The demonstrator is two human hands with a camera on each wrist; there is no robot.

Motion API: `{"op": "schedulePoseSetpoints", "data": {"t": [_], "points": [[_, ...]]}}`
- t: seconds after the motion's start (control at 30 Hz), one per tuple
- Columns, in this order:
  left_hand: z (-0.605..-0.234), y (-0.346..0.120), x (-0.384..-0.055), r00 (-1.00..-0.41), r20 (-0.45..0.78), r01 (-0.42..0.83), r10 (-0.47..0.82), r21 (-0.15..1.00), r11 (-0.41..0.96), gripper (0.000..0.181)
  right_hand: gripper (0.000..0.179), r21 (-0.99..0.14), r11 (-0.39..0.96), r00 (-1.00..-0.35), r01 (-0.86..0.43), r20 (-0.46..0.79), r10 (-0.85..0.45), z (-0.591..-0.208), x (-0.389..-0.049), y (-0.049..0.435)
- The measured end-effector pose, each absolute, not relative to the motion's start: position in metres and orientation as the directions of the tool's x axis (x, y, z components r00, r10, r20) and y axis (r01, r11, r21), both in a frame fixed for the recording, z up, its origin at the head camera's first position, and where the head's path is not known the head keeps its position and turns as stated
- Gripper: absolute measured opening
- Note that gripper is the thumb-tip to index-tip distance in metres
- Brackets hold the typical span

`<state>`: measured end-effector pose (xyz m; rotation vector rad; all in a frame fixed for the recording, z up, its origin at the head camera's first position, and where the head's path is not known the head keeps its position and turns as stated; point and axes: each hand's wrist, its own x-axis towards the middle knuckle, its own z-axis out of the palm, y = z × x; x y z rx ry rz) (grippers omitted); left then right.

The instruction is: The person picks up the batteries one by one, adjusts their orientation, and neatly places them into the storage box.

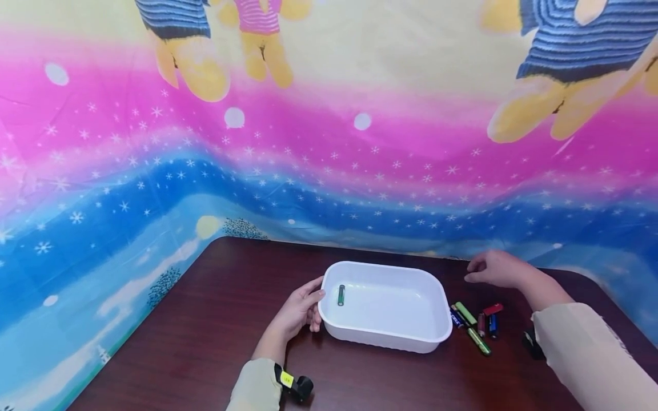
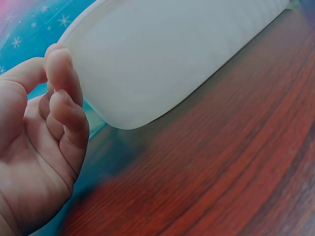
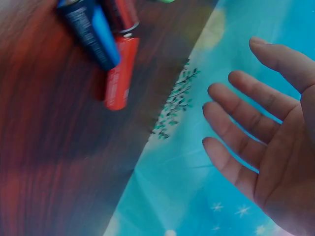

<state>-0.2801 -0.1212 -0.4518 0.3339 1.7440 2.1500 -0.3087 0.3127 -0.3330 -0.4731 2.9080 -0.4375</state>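
Note:
A white plastic basin (image 1: 385, 338) stands on the table, and one green battery (image 1: 341, 295) lies inside it near the left end. At the basin's left rim my left hand (image 1: 300, 307) pinches the edge, thumb on top and fingers at the outer wall; the left wrist view shows the hand (image 2: 44, 132) at the corner. Right of the basin lies a loose cluster of batteries: a light green one (image 1: 465, 313), a red one (image 1: 493, 309), a blue one (image 1: 493, 325) and others. Beyond them my right hand (image 1: 496, 269) hovers, fingers loosely bent and holding nothing.
The dark wooden table (image 1: 231, 319) has rounded far corners. Behind it hangs a printed cloth (image 1: 308, 142) with snowflakes and cartoon figures, right along the table's back and left edges. A small black wrist camera (image 1: 298, 386) sits on the left sleeve.

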Motion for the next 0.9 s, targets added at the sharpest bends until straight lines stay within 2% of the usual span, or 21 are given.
{"op": "schedulePoseSetpoints", "data": {"t": [0.2, 0.43, 0.7, 0.9], "points": [[-0.453, -0.121, -0.28, -0.917, -0.029, -0.113, 0.399, 0.976, -0.188, 0.059, 0.06, -0.253, 0.946, -0.952, -0.205, -0.173, -0.253, -0.341, -0.302, 0.33], [-0.453, -0.12, -0.279, -0.915, -0.038, -0.121, 0.401, 0.975, -0.185, 0.057, 0.055, -0.221, 0.96, -0.953, -0.175, -0.208, -0.222, -0.356, -0.298, 0.342], [-0.452, -0.121, -0.279, -0.91, -0.037, -0.123, 0.412, 0.975, -0.183, 0.056, 0.075, -0.17, 0.981, -0.94, -0.093, -0.309, -0.143, -0.367, -0.292, 0.347], [-0.451, -0.12, -0.277, -0.915, -0.042, -0.124, 0.402, 0.976, -0.181, 0.056, 0.078, -0.124, 0.99, -0.941, -0.068, -0.323, -0.105, -0.372, -0.29, 0.347]]}}
